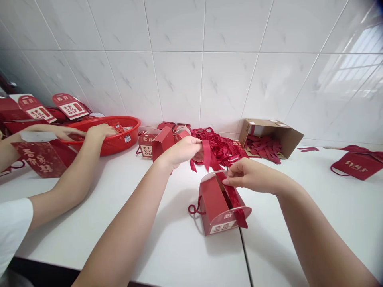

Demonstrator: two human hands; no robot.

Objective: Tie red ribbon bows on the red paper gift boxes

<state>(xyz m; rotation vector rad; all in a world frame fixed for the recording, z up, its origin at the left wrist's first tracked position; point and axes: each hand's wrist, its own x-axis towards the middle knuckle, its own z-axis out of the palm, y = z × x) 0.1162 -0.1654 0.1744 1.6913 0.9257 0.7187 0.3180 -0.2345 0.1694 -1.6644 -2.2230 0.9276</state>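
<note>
A red gift box (213, 199) with rounded end flaps stands on the white table, a twisted cord at its left side. A dark red ribbon (231, 191) runs along its top and hangs over the near flap. My right hand (243, 175) pinches this ribbon above the box. Behind and to the left of the box, my left hand (187, 151) is closed on the ribbon's other part, with a loose end hanging from its fingers. A heap of red ribbons (221, 145) lies behind both hands.
Another person's hands reach into a red plastic basket (131, 133) at the left, near several red boxes. An open cardboard box (291, 139) of red strips lies by the tiled wall. A finished-looking red box (356, 164) is far right.
</note>
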